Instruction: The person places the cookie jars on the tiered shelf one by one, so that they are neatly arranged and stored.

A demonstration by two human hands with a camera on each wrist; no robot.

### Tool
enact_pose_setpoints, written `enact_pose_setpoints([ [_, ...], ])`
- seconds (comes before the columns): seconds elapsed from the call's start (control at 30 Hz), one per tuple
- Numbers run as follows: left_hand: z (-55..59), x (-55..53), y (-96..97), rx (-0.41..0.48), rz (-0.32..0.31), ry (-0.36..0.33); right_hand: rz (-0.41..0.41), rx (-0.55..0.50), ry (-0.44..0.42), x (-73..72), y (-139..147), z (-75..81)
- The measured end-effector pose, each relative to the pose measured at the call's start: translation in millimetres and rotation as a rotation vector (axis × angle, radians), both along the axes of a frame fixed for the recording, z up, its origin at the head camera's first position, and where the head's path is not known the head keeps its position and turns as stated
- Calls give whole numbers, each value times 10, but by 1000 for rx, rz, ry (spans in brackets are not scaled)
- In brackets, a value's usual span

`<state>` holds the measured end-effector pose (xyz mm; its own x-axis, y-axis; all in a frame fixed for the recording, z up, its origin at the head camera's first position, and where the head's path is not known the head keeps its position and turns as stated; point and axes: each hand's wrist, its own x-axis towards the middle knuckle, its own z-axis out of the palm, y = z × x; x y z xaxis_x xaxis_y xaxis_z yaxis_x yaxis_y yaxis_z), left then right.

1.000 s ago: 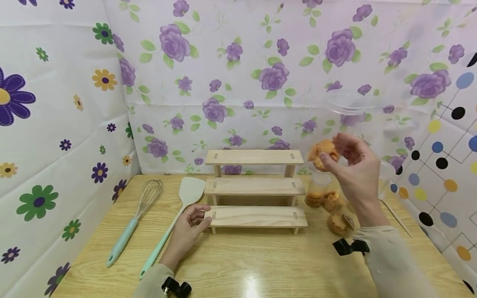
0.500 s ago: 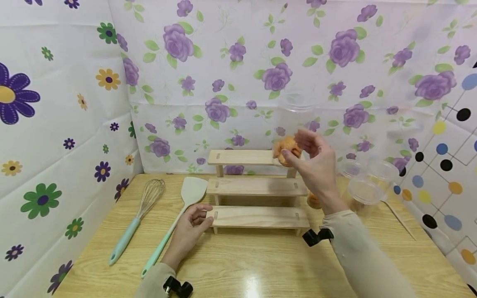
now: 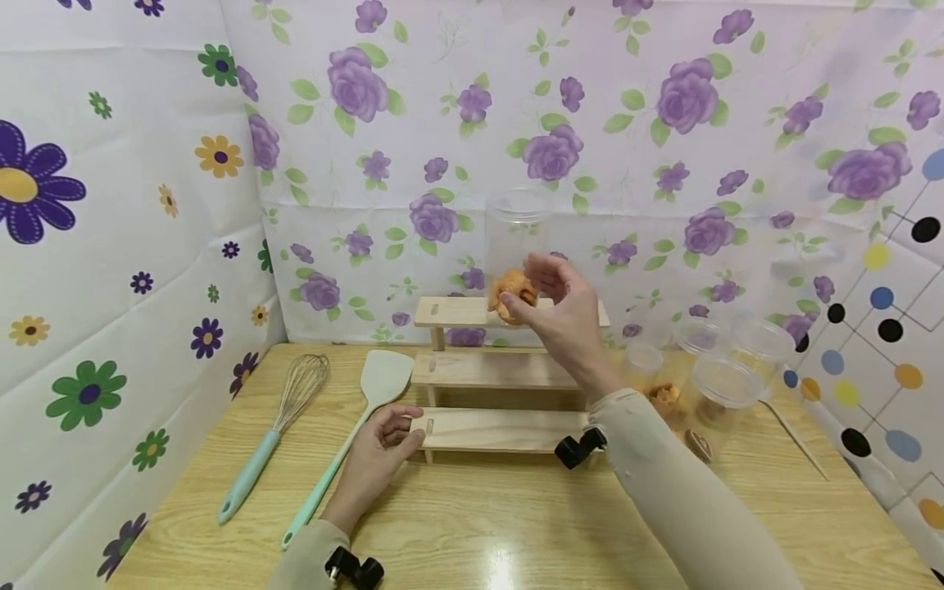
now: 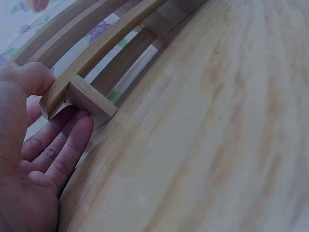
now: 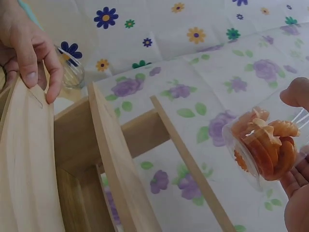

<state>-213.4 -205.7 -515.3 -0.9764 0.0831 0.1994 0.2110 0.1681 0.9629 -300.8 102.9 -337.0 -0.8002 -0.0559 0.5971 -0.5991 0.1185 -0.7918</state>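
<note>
A three-step wooden stand (image 3: 509,370) rests on the table. My left hand (image 3: 381,447) grips the left end of its lowest step; in the left wrist view, fingers (image 4: 72,140) curl under the board (image 4: 96,50) near its leg. My right hand (image 3: 564,307) holds a tall clear plastic jar (image 3: 519,233) by its lower part. Orange-brown twisted snacks (image 3: 512,292) fill the jar's bottom. The jar is upright and overlaps the top step in the head view. In the right wrist view, the jar's base (image 5: 241,157) is apart from the top step (image 5: 193,169).
Left of the stand lie a whisk (image 3: 276,438) and a long turner (image 3: 387,377) with a mint handle. Several clear jars (image 3: 726,381), some with snacks (image 3: 666,399) inside, stand at the right. A thin stick-like handle (image 3: 796,438) lies beside them. Floral cloth (image 3: 457,90) hangs behind.
My right hand has carried the jar leftward, from above the other jars at the right to over the top step. My left hand keeps its grip on the lowest step.
</note>
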Motion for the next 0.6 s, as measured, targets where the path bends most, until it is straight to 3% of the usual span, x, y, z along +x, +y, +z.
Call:
enact_pose_setpoints([
  [0.6, 29, 4, 26, 43, -5, -10, 114, -63, -128, -305, -679, 31],
])
